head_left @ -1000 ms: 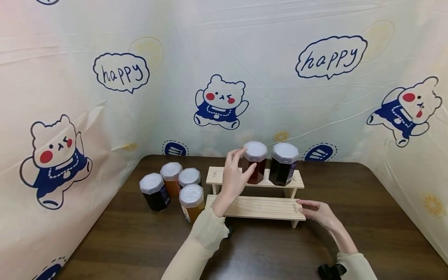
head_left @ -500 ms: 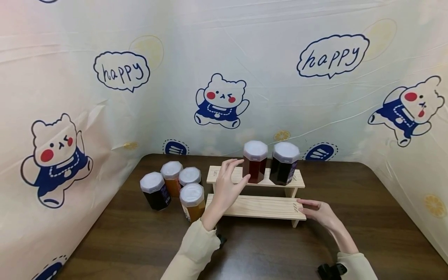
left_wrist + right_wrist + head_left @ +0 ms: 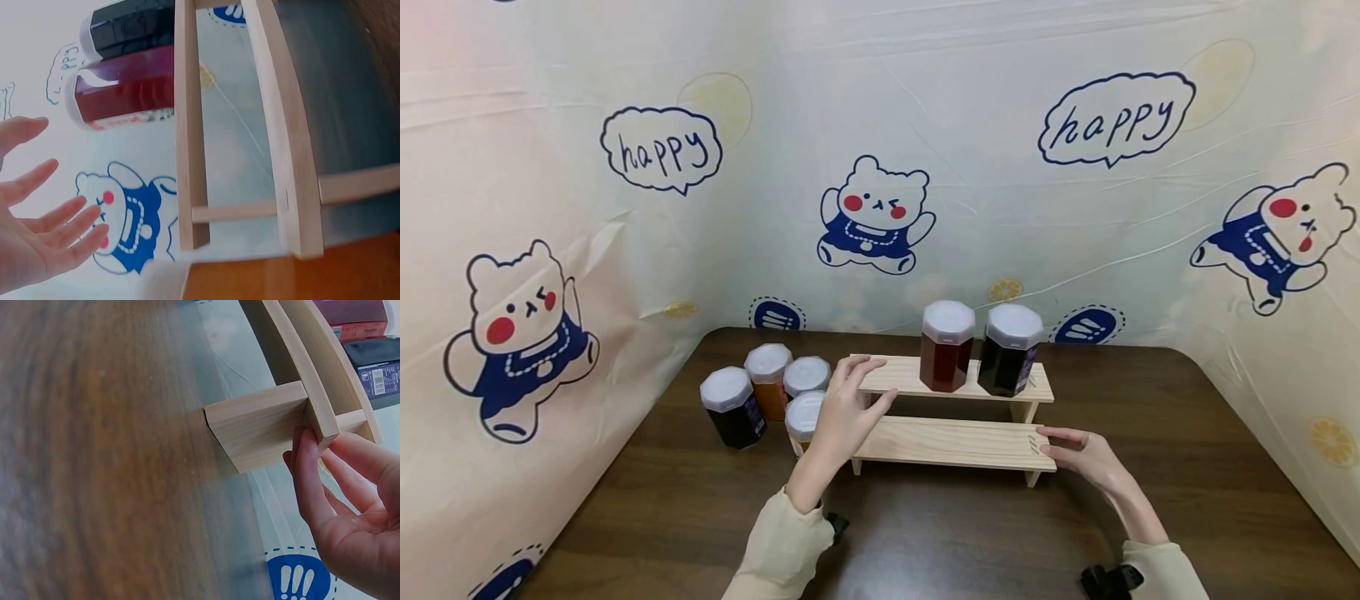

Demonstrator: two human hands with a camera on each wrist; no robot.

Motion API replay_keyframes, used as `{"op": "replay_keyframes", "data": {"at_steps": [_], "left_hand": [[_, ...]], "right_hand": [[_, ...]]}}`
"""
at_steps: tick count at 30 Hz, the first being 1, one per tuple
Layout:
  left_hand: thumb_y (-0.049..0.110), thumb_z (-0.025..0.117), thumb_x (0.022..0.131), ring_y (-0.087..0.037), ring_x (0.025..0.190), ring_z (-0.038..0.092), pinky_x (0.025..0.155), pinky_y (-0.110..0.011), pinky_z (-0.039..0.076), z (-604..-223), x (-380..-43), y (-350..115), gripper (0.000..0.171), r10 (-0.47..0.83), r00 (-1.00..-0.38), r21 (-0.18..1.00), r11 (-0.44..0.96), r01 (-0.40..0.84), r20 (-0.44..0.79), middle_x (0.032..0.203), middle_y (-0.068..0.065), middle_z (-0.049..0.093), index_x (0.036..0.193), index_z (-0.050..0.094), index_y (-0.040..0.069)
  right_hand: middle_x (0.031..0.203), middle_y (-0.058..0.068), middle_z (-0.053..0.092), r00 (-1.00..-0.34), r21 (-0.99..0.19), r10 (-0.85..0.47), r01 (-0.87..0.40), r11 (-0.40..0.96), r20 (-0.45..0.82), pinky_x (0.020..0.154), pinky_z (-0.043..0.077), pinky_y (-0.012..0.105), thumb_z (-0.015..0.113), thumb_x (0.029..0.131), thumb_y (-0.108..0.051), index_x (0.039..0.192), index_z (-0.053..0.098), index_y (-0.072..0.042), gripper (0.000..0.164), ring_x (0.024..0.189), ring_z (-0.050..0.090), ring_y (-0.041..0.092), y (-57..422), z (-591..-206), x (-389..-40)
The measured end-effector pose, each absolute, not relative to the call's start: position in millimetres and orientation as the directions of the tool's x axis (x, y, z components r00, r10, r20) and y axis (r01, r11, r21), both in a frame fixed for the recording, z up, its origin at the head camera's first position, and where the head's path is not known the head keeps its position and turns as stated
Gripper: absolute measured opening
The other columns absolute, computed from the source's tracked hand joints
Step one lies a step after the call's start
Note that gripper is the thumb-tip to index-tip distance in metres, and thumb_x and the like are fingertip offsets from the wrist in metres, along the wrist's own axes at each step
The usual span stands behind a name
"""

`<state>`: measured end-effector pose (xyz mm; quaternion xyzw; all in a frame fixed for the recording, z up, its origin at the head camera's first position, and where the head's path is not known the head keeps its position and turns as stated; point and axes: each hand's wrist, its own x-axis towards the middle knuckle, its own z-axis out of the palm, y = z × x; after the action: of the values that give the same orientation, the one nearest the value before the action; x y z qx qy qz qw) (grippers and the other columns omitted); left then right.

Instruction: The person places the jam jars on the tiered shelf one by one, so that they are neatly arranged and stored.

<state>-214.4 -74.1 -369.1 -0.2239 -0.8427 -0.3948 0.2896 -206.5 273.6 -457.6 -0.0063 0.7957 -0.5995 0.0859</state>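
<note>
A two-tier wooden display rack [image 3: 943, 442] stands on the table. On its upper step sit a dark red jar [image 3: 945, 363] and a near-black jar [image 3: 1002, 367], both with white lids and side by side. My left hand [image 3: 841, 421] hovers by the rack's left end, fingers spread and holding nothing. In the left wrist view its fingers [image 3: 69, 228] are apart from the red jar. My right hand [image 3: 1093, 462] pinches the right end of the lower step between thumb and fingers, as the right wrist view also shows.
Left of the rack stand several lidded jars: a dark one [image 3: 735, 421], an orange one [image 3: 768, 400], another behind [image 3: 807, 375], and an amber one [image 3: 802, 414] partly hidden by my left hand. A printed cloth [image 3: 985, 208] hangs around the brown table [image 3: 647, 500].
My left hand has let go of the red jar and drawn away to the left, leaving it on the upper step. The right hand has stayed at the rack's end.
</note>
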Motion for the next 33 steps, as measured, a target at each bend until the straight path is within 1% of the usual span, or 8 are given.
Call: {"op": "replay_keyframes", "data": {"at_steps": [2,7,11,15,20,27,33], "left_hand": [[0.016,0.071,0.075,-0.028,0.106,0.048,0.080,-0.041,0.044,-370.2,-214.0,-79.7,0.038,0.146,-0.737,0.524,0.614,0.590,0.660,0.112,-0.015,0.049,0.110,0.059,0.005],[0.017,0.071,0.075,-0.030,0.106,0.047,0.079,-0.042,0.044,-370.6,-211.1,-93.1,0.038,0.143,-0.766,0.518,0.658,0.547,0.627,0.113,-0.016,0.048,0.110,0.059,0.006],[0.019,0.071,0.075,-0.031,0.103,0.047,0.079,-0.045,0.043,-370.3,-208.8,-103.0,0.039,0.137,-0.788,0.507,0.697,0.508,0.601,0.112,-0.017,0.049,0.109,0.059,0.006],[0.020,0.072,0.073,-0.033,0.103,0.047,0.083,-0.050,0.037,-371.9,-208.1,-112.8,0.039,0.117,-0.802,0.490,0.737,0.465,0.585,0.111,-0.018,0.050,0.107,0.061,0.005],[0.023,0.072,0.073,-0.033,0.107,0.043,0.087,-0.051,0.032,-374.8,-205.0,-124.7,0.039,0.097,-0.840,0.506,0.760,0.409,0.533,0.114,-0.018,0.049,0.107,0.061,0.007],[0.029,0.070,0.073,-0.037,0.108,0.038,0.086,-0.054,0.029,-381.4,-198.0,-139.2,0.046,0.059,-0.894,0.507,0.806,0.306,0.445,0.121,-0.022,0.042,0.113,0.057,0.009],[0.034,0.071,0.072,-0.039,0.106,0.039,0.085,-0.054,0.030,-392.0,-194.6,-147.5,0.053,0.041,-0.917,0.498,0.830,0.252,0.397,0.120,-0.025,0.039,0.117,0.054,0.010]], "right_hand": [[0.119,0.025,0.051,-0.985,-0.953,-0.111,0.096,0.286,-0.132,0.070,0.049,0.024,0.062,0.082,-0.015,0.121,0.048,0.009,0.048,0.082,0.058,0.004,274.0,-457.9,-207.0],[0.118,0.025,0.051,-0.984,-0.949,-0.109,0.101,0.300,-0.139,0.070,0.049,0.024,0.062,0.082,-0.016,0.121,0.048,0.008,0.048,0.082,0.059,0.004,274.2,-458.2,-207.7],[0.117,0.025,0.052,-0.985,-0.949,-0.109,0.094,0.300,-0.132,0.070,0.049,0.024,0.063,0.082,-0.016,0.121,0.048,0.008,0.048,0.081,0.059,0.004,273.7,-457.0,-207.4],[0.116,0.024,0.053,-0.986,-0.950,-0.103,0.092,0.300,-0.128,0.070,0.049,0.025,0.064,0.080,-0.016,0.120,0.050,0.008,0.049,0.082,0.059,0.005,273.5,-457.2,-207.7],[0.114,0.023,0.055,-0.986,-0.947,-0.099,0.097,0.306,-0.133,0.070,0.049,0.025,0.066,0.079,-0.018,0.120,0.050,0.007,0.050,0.081,0.060,0.006,274.2,-458.6,-208.1],[0.115,0.024,0.053,-0.986,-0.952,-0.103,0.094,0.291,-0.129,0.070,0.049,0.025,0.066,0.079,-0.017,0.120,0.050,0.008,0.051,0.081,0.060,0.006,273.5,-460.4,-208.1],[0.117,0.027,0.051,-0.988,-0.953,-0.085,0.097,0.287,-0.126,0.069,0.049,0.025,0.066,0.079,-0.016,0.119,0.050,0.008,0.049,0.080,0.060,0.006,273.0,-460.7,-206.8]]}}
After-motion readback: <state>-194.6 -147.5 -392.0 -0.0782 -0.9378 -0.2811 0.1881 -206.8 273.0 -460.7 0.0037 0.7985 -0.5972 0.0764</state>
